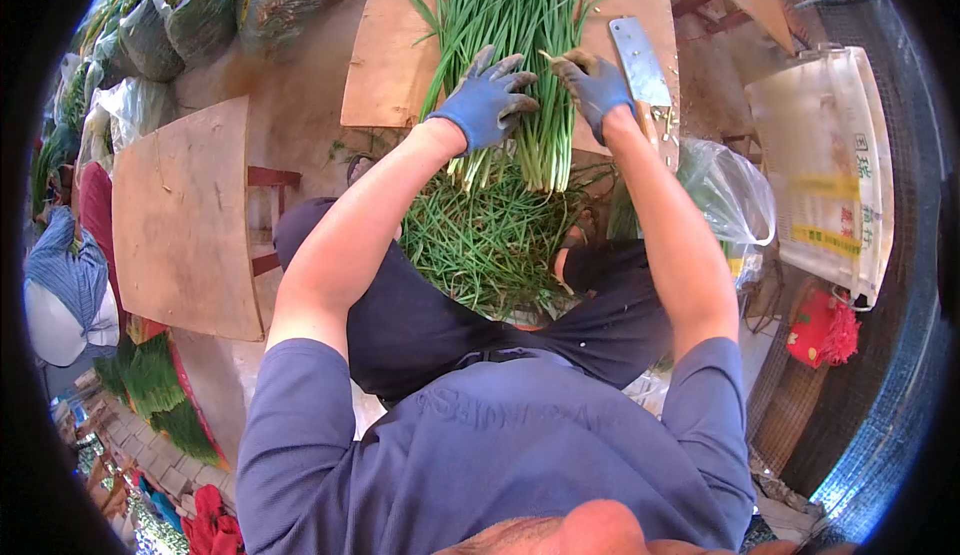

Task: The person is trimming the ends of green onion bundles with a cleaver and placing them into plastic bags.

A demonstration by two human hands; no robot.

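Long green stalks [510, 15] with pale lower ends lie in a thick bundle on a wooden board [390, 65], their pale ends hanging over its near edge. My left hand [487, 102], in a blue and grey glove, rests on the bundle's left side with its fingers spread. At the right side of the bundle is my right hand [592, 87], gloved alike, its fingers pinched together at a small pale piece too tiny to make out. A cleaver [640, 60] lies on the board just right of my right hand, its wooden handle towards me.
Loose green trimmings [490, 240] are heaped below the board, between my legs. To the left stand a wooden table [185, 220] and filled plastic bags [200, 15]. Another person [65, 275] is at far left. A white sack [825, 170] and clear bag [725, 195] are at right.
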